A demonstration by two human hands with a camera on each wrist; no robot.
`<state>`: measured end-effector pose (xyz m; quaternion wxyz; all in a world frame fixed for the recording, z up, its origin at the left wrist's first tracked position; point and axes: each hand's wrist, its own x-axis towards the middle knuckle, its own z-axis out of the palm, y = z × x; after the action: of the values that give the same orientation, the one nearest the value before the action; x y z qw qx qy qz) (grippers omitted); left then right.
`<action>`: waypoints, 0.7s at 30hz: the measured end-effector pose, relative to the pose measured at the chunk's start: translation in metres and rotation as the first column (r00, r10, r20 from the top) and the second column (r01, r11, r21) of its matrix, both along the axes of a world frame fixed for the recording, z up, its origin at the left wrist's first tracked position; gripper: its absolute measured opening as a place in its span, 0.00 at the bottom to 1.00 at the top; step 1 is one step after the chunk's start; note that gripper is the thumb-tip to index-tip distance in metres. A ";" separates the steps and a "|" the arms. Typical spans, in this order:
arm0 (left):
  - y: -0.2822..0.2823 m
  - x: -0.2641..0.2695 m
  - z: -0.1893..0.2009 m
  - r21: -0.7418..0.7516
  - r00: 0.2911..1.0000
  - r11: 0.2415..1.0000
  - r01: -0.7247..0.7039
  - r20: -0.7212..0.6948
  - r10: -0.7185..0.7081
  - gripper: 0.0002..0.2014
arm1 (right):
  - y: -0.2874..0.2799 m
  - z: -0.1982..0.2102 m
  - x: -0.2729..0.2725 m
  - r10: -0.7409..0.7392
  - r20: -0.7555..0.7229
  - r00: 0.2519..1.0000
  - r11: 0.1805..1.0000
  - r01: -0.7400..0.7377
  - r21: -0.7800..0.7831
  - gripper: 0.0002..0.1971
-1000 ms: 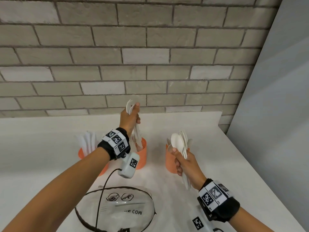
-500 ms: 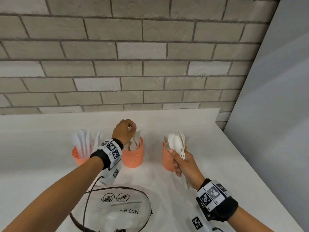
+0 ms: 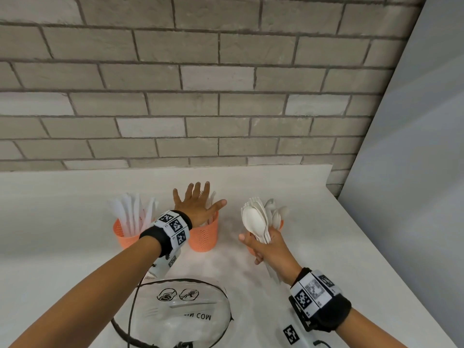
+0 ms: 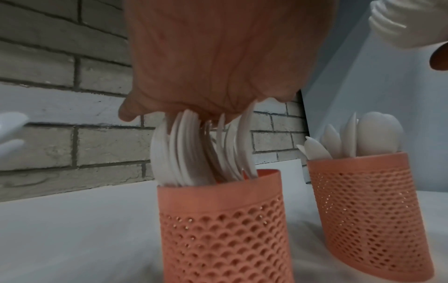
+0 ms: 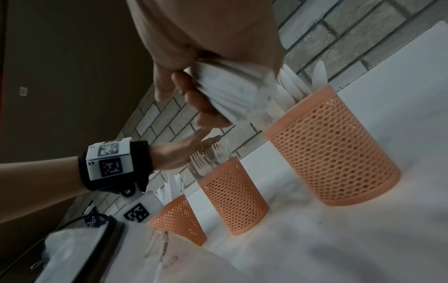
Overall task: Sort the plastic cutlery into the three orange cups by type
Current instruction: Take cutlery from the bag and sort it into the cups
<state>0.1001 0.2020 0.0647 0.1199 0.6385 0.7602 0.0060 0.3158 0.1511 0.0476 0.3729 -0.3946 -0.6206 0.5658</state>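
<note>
Three orange mesh cups stand in a row on the white counter point(image 3: 62, 222). The left cup point(image 3: 123, 237) holds knives and the middle cup point(image 3: 204, 238) holds forks point(image 4: 201, 149). The right cup point(image 4: 363, 210) holds spoons and is mostly hidden behind my right hand in the head view. My left hand point(image 3: 198, 204) is spread flat, its palm point(image 4: 218, 57) resting on the fork tops. My right hand point(image 3: 263, 247) grips a bundle of white spoons point(image 3: 253, 219) by the handles point(image 5: 232, 92), just in front of the right cup point(image 5: 332, 162). Tines show at the bundle's top.
A clear plastic bag with a black zip rim point(image 3: 180, 315) lies at the counter's front. The brick wall point(image 3: 226, 96) runs close behind the cups. A grey panel point(image 3: 414, 172) bounds the counter on the right.
My left hand came down from above with forks, let them go into the middle cup, and now lies open and flat on them. My right hand has kept its bundle, barely moving.
</note>
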 end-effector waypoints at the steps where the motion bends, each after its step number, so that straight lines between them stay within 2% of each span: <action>1: -0.001 0.001 0.002 0.000 1.000 1.000 -0.004 0.012 0.003 0.42 | 0.000 0.001 0.001 0.007 0.005 1.000 1.000 -0.007 -0.003 0.15; 3: -0.004 0.002 0.008 0.070 0.999 0.997 -0.011 0.051 0.007 0.42 | -0.001 0.004 0.004 0.015 0.007 1.000 0.999 -0.014 -0.045 0.17; 5: -0.010 0.007 0.020 0.281 0.987 0.960 -0.016 0.157 -0.030 0.40 | -0.002 0.008 0.007 0.023 -0.013 1.000 0.994 -0.024 -0.105 0.17; 7: -0.019 0.016 0.038 0.497 0.908 0.866 -0.060 0.388 -0.159 0.34 | -0.002 0.010 0.008 0.041 -0.051 0.998 0.986 -0.048 -0.159 0.17; 8: -0.025 0.022 0.048 0.533 0.824 0.842 -0.085 0.513 -0.242 0.28 | -0.001 0.011 0.007 0.050 -0.080 0.996 0.981 -0.064 -0.186 0.18; 10: -0.036 0.036 0.062 0.482 0.615 0.874 -0.055 0.706 -0.351 0.20 | -0.001 0.013 0.004 0.074 -0.158 0.985 0.963 -0.112 -0.243 0.22; 11: -0.042 0.043 0.066 0.428 0.532 0.904 -0.010 0.767 -0.358 0.21 | -0.001 0.015 0.002 0.096 -0.209 0.973 0.949 -0.153 -0.275 0.21; 13: -0.051 0.054 0.069 0.322 0.442 0.943 0.083 0.836 -0.325 0.31 | -0.003 0.019 -0.004 0.151 -0.314 0.937 0.907 -0.258 -0.333 0.17; 15: -0.056 0.062 0.063 0.246 0.376 0.964 0.098 0.888 -0.265 0.34 | -0.004 0.022 -0.008 0.217 -0.386 0.897 0.857 -0.364 -0.364 0.15; 17: -0.060 0.070 0.056 0.216 0.314 0.975 0.044 0.924 -0.219 0.33 | -0.005 0.024 -0.012 0.279 -0.435 0.856 0.809 -0.454 -0.374 0.14; 19: -0.063 0.078 0.051 0.229 0.311 0.972 -0.040 0.928 -0.206 0.23 | -0.008 0.027 -0.014 0.315 -0.441 0.841 0.782 -0.493 -0.381 0.13; 21: -0.063 0.082 0.048 0.274 0.366 0.956 -0.106 0.904 -0.219 0.12 | -0.011 0.031 -0.014 0.305 -0.386 0.871 0.796 -0.455 -0.398 0.12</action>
<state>0.1824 0.1390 0.1127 0.4326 0.5601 0.5281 0.4692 0.3015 0.1397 0.0784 0.2314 -0.2483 -0.4645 0.8180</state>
